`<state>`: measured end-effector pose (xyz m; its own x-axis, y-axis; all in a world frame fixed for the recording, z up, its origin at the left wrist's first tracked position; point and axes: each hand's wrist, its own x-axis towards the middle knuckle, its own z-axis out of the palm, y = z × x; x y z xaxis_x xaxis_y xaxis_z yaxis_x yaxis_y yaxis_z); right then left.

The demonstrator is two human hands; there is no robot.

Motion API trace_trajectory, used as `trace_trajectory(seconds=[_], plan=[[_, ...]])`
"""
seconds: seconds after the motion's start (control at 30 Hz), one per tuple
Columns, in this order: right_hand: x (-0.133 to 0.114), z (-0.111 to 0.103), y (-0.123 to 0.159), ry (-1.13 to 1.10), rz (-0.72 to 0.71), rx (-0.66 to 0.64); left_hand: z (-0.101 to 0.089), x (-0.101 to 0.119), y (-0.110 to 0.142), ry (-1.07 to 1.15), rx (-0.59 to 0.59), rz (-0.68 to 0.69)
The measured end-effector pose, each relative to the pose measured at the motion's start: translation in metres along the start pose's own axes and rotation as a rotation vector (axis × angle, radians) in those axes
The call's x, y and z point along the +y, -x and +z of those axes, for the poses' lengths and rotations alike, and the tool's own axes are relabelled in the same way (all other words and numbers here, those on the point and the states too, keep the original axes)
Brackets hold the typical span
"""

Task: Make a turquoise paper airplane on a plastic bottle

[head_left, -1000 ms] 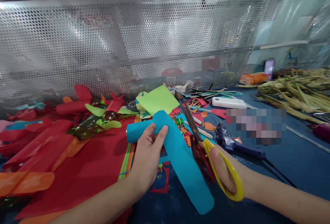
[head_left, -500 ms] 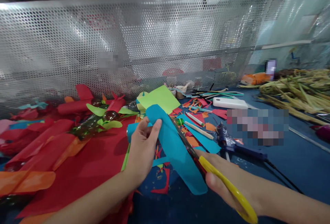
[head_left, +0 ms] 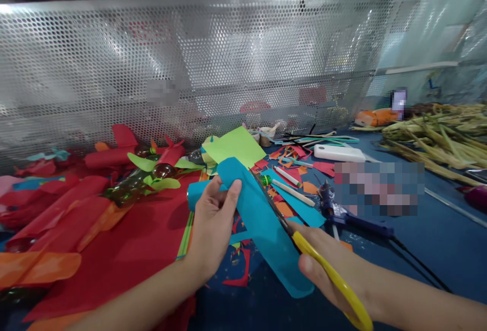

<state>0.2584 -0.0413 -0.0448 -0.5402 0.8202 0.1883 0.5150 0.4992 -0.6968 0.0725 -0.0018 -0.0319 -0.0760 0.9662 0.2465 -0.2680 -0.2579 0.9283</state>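
Your left hand [head_left: 213, 219] comes up from the bottom left, forearm slanting up and to the right, wrist low, back of the hand turned partly toward you. The thumb points up and lies flat on the long bright-blue paper strip [head_left: 266, 227], fingers curled in behind it: a closed pinch near the strip's upper end. The strip runs from there down and to the right, its rounded lower end over the dark blue desk [head_left: 236, 313], right between your two hands.

And here's your right hand [head_left: 329, 265], in from the lower right, forearm almost level and tipping up slightly toward the wrist. It's closed around the yellow-handled scissors [head_left: 335, 280], thumb on the near side, the other fingers mostly hidden behind the handle. The dark blades point up and left, lying along the strip's right edge; whether they're biting into the paper, you can't tell from here.

Just behind your left hand sits a rolled blue paper tube [head_left: 196, 194], above the big red sheet [head_left: 140, 250]. Past the strip's top end, there's a light-green square sheet [head_left: 238, 147]. Over beyond your right hand lies the dark blue glue gun [head_left: 353, 219], cord trailing right.
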Motion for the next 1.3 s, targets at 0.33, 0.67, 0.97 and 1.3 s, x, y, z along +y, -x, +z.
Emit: trace_trajectory(seconds=[0.33,0.67,0.97,1.3], plan=[[0.011,0.007,0.000,-0.080,0.009,0.002,-0.002,-0.005,-0.001,0.011,0.037,-0.002],[0.011,0.010,-0.002,-0.155,0.038,-0.005,-0.004,-0.006,-0.001,-0.038,0.065,-0.029],[0.007,0.007,-0.006,-0.269,0.207,0.009,-0.001,-0.002,-0.004,-0.015,-0.038,-0.029],[0.030,-0.022,-0.027,0.551,0.417,0.092,-0.004,-0.006,-0.021,0.045,0.059,-0.103]])
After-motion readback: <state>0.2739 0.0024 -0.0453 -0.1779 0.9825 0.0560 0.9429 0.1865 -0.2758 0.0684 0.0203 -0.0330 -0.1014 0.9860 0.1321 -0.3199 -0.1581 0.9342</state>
